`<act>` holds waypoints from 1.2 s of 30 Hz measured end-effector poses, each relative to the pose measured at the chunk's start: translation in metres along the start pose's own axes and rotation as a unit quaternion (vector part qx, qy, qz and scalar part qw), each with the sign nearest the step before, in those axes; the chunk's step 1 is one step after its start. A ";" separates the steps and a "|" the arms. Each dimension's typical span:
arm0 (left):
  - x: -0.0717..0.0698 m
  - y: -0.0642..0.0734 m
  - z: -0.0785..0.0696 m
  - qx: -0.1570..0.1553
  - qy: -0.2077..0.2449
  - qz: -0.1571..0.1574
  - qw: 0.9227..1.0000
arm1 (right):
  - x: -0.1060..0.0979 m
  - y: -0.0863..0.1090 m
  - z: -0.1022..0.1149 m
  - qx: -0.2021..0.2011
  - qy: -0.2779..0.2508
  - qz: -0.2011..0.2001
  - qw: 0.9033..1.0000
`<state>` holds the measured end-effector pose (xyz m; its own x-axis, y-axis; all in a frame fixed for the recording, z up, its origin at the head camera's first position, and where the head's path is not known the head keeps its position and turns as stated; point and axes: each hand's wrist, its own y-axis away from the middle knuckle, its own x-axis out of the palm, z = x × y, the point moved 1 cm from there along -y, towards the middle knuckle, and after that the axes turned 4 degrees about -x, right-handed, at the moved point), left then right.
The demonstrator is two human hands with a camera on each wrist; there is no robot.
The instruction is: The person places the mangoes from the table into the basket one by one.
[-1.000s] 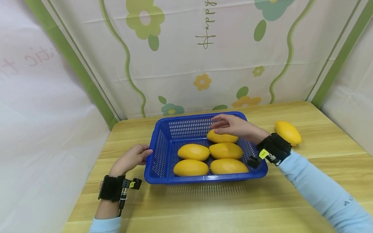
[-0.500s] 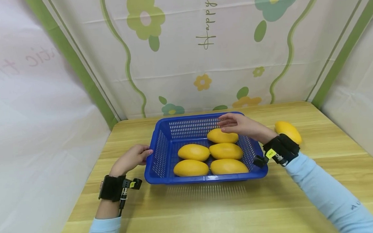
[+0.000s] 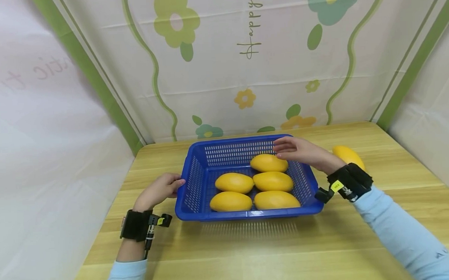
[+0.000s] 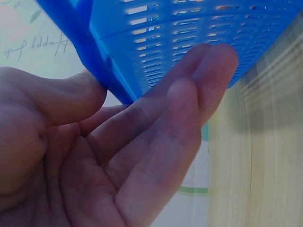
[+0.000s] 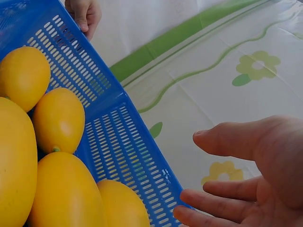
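Over the blue basket the right hand has let go of the fifth mango and pulls back with loose fingers, while the left hand still seems to pinch the rim, sixth mango waiting outside.

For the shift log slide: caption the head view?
Right hand open above five mangoes in blue basket; left hand holds its rim.

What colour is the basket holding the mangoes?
Blue, with slotted walls; the basket shows best in the head view.
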<state>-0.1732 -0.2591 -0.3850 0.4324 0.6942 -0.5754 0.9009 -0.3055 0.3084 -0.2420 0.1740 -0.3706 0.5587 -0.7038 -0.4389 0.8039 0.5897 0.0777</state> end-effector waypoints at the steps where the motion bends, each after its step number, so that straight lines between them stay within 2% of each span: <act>1: 0.000 0.000 0.000 0.000 0.001 0.000 1.000 | -0.001 0.001 -0.001 0.000 0.000 0.000 1.000; 10: 0.001 0.000 0.000 0.000 0.004 0.000 1.000 | -0.007 0.007 0.000 -0.007 0.002 -0.010 1.000; 23: 0.000 0.000 0.000 0.000 0.011 0.002 1.000 | -0.022 0.024 -0.002 0.012 -0.002 -0.030 0.999; 36: 0.000 0.001 0.000 0.001 0.008 0.002 1.000 | -0.034 0.033 -0.008 0.033 0.032 -0.046 0.998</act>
<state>-0.1726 -0.2588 -0.3847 0.4360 0.7036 -0.5611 0.8989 -0.3105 0.3091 -0.2363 0.2207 -0.3601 0.4689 -0.7257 -0.5035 0.8642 0.4947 0.0918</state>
